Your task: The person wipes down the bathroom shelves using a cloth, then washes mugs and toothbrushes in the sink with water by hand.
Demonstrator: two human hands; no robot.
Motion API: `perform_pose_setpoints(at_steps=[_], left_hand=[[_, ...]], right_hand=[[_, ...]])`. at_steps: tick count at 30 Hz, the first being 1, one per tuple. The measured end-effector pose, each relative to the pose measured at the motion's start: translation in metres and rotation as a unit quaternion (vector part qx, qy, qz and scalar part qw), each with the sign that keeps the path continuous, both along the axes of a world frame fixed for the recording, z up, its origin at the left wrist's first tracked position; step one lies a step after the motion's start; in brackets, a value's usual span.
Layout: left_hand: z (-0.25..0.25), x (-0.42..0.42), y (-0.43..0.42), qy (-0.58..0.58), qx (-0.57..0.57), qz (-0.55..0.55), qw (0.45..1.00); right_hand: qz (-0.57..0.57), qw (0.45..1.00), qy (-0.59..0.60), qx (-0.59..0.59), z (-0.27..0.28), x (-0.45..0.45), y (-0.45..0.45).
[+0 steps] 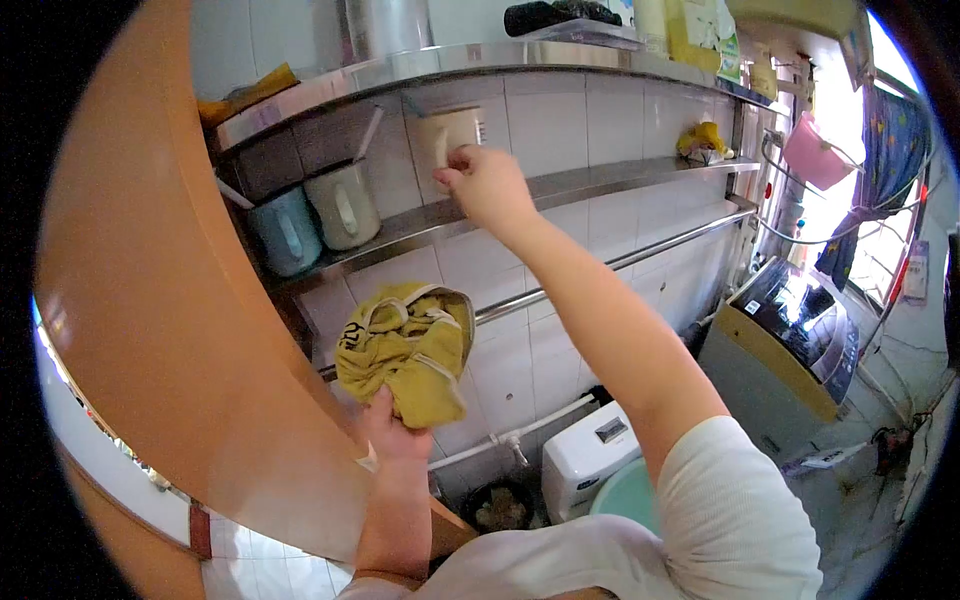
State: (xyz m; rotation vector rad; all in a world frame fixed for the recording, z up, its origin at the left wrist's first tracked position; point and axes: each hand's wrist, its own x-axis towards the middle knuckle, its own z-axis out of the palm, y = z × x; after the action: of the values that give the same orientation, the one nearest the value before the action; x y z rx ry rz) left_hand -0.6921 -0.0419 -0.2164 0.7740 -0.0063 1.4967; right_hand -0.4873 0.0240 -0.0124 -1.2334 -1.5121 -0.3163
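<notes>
My left hand [395, 428] is closed around the lower edge of a bunched yellow towel [405, 350] with white trim and dark lettering. My right hand [490, 188] reaches up to the wall shelf, its fingers closed at the handle of a cream mug [460, 122]. Fingers partly hide the mug's lower part, and I cannot tell whether it touches the shelf. Left of it, a blue mug [287, 232] and a light beige mug [345, 205] stand on the lower shelf [590, 183], each with a thin handle sticking out.
An upper metal shelf [460, 62] holds bottles and a dark item. Below the lower shelf runs a metal rail [640, 255]. A brown door [170, 290] stands close on the left. A toilet tank [580, 460], a green basin [628, 492] and a washing machine [780, 340] are lower right.
</notes>
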Motion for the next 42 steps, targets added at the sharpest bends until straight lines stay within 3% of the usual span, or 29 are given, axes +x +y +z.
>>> perform_pose_setpoints(at_steps=[2,6,12,16,19,25,29,31,34,37,42], left_hand=[[0.004,0.004,0.0,-0.027,-0.006,-0.036,0.999],[0.001,0.009,-0.003,-0.017,-0.01,-0.029,0.999],[-0.008,0.016,-0.001,-0.01,-0.055,-0.047,0.997],[-0.008,0.023,-0.001,-0.009,-0.035,-0.041,0.999],[-0.009,0.028,-0.001,0.022,0.001,-0.018,1.0],[-0.014,0.032,-0.006,0.04,-0.001,-0.012,0.999],[-0.011,0.032,-0.01,0.049,0.005,-0.016,0.999],[-0.011,0.029,-0.012,0.018,-0.011,-0.077,0.997],[-0.017,0.026,-0.013,-0.008,-0.01,-0.074,0.997],[-0.007,0.027,-0.023,-0.022,-0.023,-0.04,0.999],[-0.005,0.021,-0.024,-0.009,-0.068,0.001,0.998]], right_hand=[[0.031,0.999,0.022,-0.037,0.004,0.015,-0.001],[-0.033,0.999,-0.022,-0.018,0.012,0.056,-0.011],[-0.019,0.993,0.091,-0.072,0.001,0.155,-0.007],[-0.133,0.99,0.038,-0.022,-0.01,0.204,-0.002],[-0.071,0.986,0.127,-0.084,-0.013,0.221,-0.005],[-0.061,0.985,0.127,-0.098,-0.022,0.233,-0.007],[-0.049,0.986,0.155,-0.047,-0.028,0.236,-0.003],[-0.078,0.988,0.133,-0.019,-0.027,0.23,-0.01],[-0.21,0.973,0.005,0.1,-0.015,0.17,-0.055],[0.042,0.994,0.016,0.098,-0.013,0.101,-0.051],[0.179,0.982,-0.026,-0.057,-0.004,-0.039,-0.043]])
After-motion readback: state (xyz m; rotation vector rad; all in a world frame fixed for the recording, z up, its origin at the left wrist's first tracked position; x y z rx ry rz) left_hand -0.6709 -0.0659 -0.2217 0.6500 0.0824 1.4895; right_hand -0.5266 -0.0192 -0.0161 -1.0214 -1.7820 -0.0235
